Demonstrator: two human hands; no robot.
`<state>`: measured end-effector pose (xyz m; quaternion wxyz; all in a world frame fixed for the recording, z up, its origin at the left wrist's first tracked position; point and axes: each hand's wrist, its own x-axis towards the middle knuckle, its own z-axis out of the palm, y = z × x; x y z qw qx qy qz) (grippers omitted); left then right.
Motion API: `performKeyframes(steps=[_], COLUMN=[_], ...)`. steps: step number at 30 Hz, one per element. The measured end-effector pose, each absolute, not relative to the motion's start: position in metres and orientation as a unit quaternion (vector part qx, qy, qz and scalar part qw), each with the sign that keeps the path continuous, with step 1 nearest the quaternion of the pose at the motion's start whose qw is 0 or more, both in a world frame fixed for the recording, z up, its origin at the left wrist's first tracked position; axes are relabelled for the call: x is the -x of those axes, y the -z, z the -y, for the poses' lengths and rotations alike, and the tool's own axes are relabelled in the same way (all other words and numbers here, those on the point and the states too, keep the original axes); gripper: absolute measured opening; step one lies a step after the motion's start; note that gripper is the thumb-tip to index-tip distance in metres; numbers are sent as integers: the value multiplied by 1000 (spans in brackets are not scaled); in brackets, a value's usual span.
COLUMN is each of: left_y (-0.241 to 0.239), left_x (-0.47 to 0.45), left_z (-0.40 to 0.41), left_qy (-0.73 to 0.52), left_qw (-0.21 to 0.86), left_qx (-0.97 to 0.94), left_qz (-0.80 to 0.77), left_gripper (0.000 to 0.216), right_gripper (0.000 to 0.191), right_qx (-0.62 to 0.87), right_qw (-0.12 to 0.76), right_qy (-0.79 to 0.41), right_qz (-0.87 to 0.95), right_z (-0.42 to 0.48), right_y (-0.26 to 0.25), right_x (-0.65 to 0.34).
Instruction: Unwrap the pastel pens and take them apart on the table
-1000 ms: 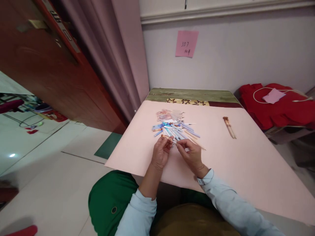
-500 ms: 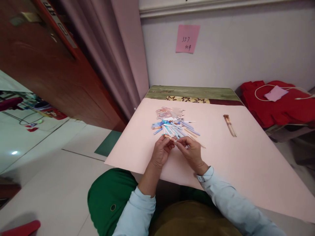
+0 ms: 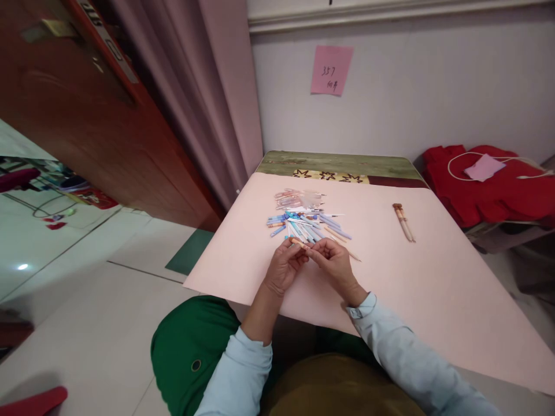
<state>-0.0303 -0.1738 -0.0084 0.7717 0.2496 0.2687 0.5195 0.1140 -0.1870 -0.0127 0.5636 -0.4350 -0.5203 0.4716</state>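
A heap of blue, white and orange pens (image 3: 309, 224) lies on the pale pink sheet (image 3: 390, 271) covering the table. Just in front of the heap, my left hand (image 3: 284, 267) and my right hand (image 3: 333, 261) meet, both pinching the same small orange-tipped pen (image 3: 300, 242) between their fingertips. My fingers are curled closed around it. Two assembled tan pens (image 3: 403, 222) lie apart on the right of the sheet.
A clear packet with pink parts (image 3: 295, 199) sits behind the heap. Red cloth with a white cable (image 3: 489, 179) lies on a surface at the right. A pink note (image 3: 330, 70) hangs on the wall; a curtain and wooden door stand left.
My two hands have drawn closer together, so that the fingertips now touch around the small pen. The view shifted slightly upward.
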Motion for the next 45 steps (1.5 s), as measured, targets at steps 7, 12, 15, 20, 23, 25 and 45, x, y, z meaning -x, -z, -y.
performKeyframes(steps=[7,12,15,20,23,25,45], left_y=[10,11,12,15,16,17,17], left_x=[37,42,41,41,41,42,42], left_z=[168,159,158,158,159,159,159], left_qy=[-591,-639,-639,-634,-633,-634,-641], left_qw=[753,731,728,727,729,727,718], left_qx=[-157,-73,-82,-101,-104,-104,-107], left_qz=[-244,-229,-235,-243,-240,-240,-250], left_gripper=[7,11,12,6,4,5,2], right_gripper=[29,20,14,13,13,14,19], right_qx=[492,592,614,591,580,586,636], right_qw=[620,575,481,381,339,327,230], right_qy=[-341,-178,-95,-38,-35,-29,37], right_qz=[507,536,619,710,740,741,736], right_z=[183,178,177,180,180,179,175], right_y=[9,9,12,20,24,25,20], right_x=[-123,-137,-141,-137,-135,-135,-118])
